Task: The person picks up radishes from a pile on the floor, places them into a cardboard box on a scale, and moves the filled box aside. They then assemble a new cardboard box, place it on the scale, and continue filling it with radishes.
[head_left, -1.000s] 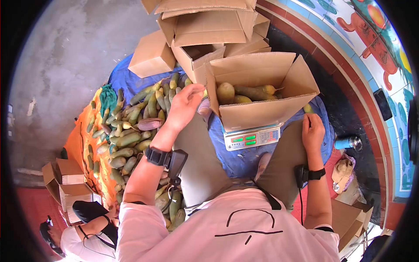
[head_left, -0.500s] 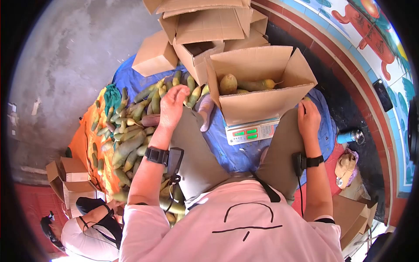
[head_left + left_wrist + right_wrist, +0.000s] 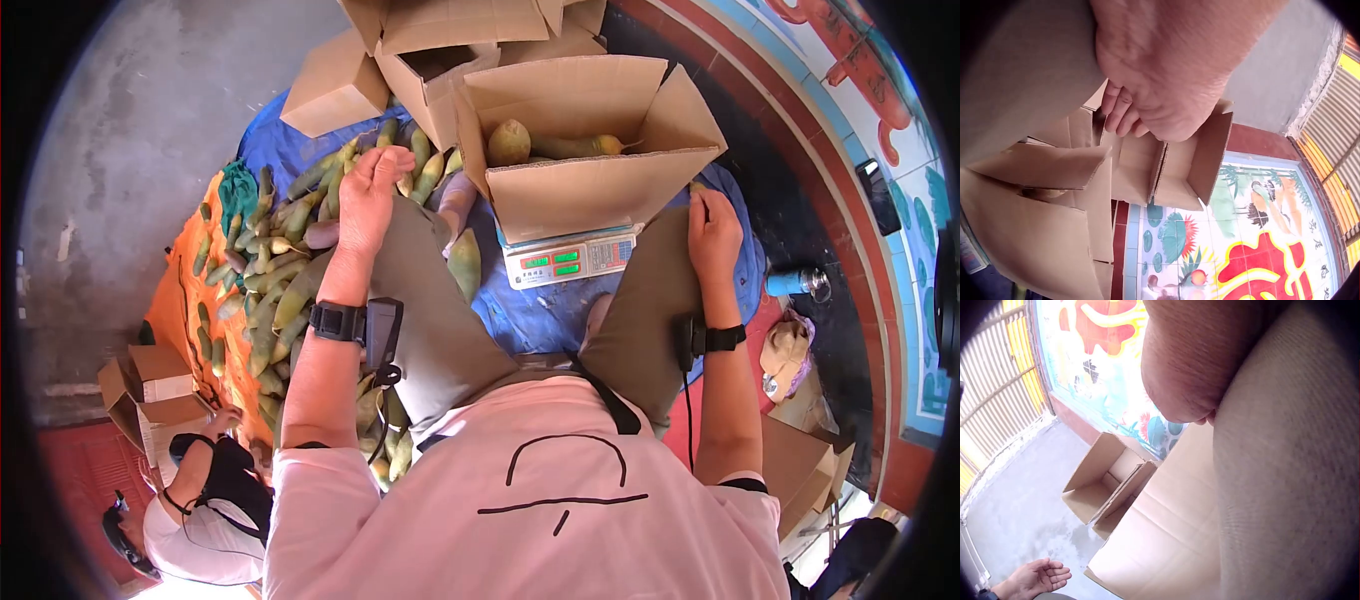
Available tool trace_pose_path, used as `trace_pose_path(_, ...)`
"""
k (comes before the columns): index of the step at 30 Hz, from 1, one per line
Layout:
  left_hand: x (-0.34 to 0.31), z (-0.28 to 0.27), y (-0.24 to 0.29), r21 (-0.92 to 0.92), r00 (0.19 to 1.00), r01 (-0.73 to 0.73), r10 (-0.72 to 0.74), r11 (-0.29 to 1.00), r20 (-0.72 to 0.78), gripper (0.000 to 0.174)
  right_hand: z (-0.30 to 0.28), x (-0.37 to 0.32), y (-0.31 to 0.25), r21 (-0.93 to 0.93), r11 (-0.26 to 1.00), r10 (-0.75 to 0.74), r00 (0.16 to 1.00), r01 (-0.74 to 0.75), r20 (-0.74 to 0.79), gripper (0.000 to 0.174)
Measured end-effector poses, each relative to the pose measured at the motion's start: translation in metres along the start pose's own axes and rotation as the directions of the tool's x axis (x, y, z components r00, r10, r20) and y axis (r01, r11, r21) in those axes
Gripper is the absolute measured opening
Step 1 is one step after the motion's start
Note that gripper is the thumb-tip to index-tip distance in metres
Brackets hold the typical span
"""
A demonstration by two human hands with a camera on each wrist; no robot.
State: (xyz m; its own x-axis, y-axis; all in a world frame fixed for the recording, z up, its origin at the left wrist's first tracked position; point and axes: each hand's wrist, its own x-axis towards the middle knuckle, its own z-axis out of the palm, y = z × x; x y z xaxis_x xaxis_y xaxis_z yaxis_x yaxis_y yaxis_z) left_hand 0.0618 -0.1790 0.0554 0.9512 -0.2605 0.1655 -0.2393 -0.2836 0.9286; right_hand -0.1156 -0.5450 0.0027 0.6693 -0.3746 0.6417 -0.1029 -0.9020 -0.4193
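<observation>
My left hand (image 3: 368,200) is over my left knee, beside the heap of green radishes (image 3: 290,275), and holds nothing. The right wrist view shows the same hand (image 3: 1038,578) with its fingers extended. My right hand (image 3: 714,235) rests at my right knee with loosely bent fingers, close to the cardboard box (image 3: 600,195). That box stands on a digital scale (image 3: 570,262) with lit green displays and has several radishes (image 3: 565,147) inside. A single green radish (image 3: 464,264) is on the blue tarp (image 3: 510,325) by my left leg.
More cardboard boxes (image 3: 335,85) are stacked behind the heap. An orange sheet (image 3: 180,290) spreads under it at left. Another person (image 3: 200,510) sits at lower left. A blue flask (image 3: 797,283) is on the right, near a tiled wall (image 3: 915,240).
My left hand has drawn back from the box's left side to over my knee. The single radish now shows on the tarp by my left leg. The right hand stays at the right knee.
</observation>
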Motion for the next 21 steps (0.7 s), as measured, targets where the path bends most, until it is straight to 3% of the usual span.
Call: trace_pose_path(21, -0.0057, -0.0057, -0.0033, -0.064, 0.999, -0.009, 0.007, 0.998, -0.031, 0.031, 0.0009, -0.0010, 0.0026, -0.033, 0.999, 0.014, 1.000, -0.013, 0.027, 0.008)
